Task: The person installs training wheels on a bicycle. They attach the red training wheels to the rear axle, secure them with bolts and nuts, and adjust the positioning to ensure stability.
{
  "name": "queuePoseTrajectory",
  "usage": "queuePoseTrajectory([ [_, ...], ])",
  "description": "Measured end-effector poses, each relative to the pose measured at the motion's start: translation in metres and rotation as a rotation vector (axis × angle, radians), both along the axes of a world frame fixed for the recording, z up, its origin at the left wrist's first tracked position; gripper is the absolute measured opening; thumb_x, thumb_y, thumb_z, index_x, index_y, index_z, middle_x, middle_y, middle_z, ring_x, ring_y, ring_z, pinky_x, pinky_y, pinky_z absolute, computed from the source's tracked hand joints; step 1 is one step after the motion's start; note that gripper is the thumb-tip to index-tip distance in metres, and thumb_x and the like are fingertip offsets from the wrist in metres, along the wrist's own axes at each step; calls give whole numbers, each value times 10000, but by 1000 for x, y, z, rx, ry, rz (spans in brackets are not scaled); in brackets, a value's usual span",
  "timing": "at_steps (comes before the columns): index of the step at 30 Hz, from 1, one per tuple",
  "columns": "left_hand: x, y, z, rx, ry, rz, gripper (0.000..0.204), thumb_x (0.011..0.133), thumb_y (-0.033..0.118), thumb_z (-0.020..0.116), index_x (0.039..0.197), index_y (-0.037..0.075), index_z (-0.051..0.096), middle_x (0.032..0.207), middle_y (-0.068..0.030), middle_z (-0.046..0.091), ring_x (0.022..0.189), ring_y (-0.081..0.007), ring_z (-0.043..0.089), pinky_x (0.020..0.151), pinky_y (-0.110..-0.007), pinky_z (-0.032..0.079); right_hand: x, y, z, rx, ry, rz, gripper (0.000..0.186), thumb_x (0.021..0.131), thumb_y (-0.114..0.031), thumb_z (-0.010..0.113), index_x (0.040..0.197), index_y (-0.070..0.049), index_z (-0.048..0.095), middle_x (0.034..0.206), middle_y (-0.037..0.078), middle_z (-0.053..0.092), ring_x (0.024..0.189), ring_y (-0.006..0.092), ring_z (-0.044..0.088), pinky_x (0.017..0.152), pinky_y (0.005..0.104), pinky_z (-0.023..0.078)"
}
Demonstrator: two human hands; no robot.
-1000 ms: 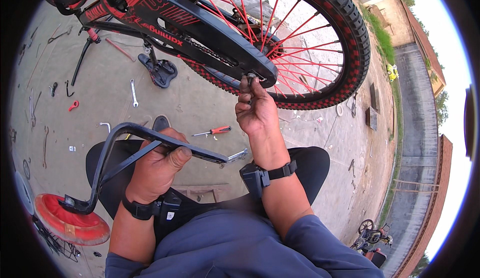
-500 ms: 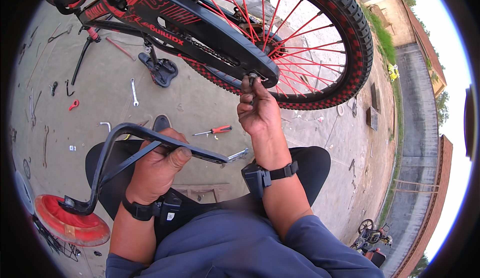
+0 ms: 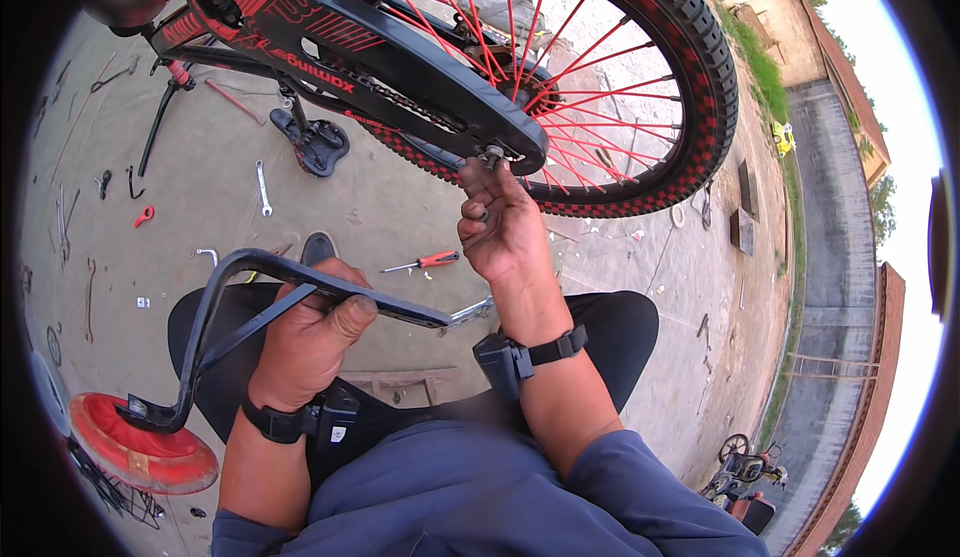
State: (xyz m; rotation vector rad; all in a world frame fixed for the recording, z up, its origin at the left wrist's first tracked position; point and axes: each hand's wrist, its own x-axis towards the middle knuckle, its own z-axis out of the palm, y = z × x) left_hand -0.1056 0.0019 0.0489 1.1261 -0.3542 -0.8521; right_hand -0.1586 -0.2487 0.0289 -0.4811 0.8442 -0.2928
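Note:
My left hand (image 3: 318, 322) is closed round a black bent metal bracket (image 3: 212, 302), held above my lap. A small red training wheel (image 3: 150, 442) is at the bracket's lower left end. Past its right end shows a silver spanner (image 3: 472, 311); whether it lies on the ground or is in my hand I cannot tell. My right hand (image 3: 505, 222) reaches up to the bicycle's rear axle, thumb and fingertips pinched at the axle nut (image 3: 493, 154). That nut sits at the tip of the black chain guard (image 3: 400, 77), beside the red-spoked rear wheel (image 3: 722, 97).
On the concrete lie an orange-handled screwdriver (image 3: 435, 259), a combination spanner (image 3: 263, 189), a red ring-shaped tool (image 3: 145, 216) and several other tools at left. The bicycle's saddle (image 3: 318, 145) is down by the ground. A long wall (image 3: 835, 217) runs along the right.
My right hand's fingers have drawn slightly down from the axle, so more of the nut shows. My left hand holds the bracket almost as before.

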Motion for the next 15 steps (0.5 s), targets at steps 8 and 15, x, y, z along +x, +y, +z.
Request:
queuePoseTrajectory([
  [8, -1, -2, 1, -16, 13, 16, 284, 939, 264, 732, 879, 33, 578, 733, 24, 516, 682, -74, 414, 625, -247, 350, -2, 1, -4, 4, -37, -8, 287, 990, -363, 606, 1110, -114, 684, 990, 19, 728, 624, 105, 546, 531, 218, 403],
  [15, 0, -2, 1, -3, 18, 13, 291, 939, 270, 732, 877, 31, 578, 714, 27, 505, 669, -73, 408, 614, -244, 342, 0, -3, -7, 27, -88, -15, 234, 992, -363, 618, 1069, -152, 682, 952, -6, 723, 653, 122, 555, 554, 236, 417],
])
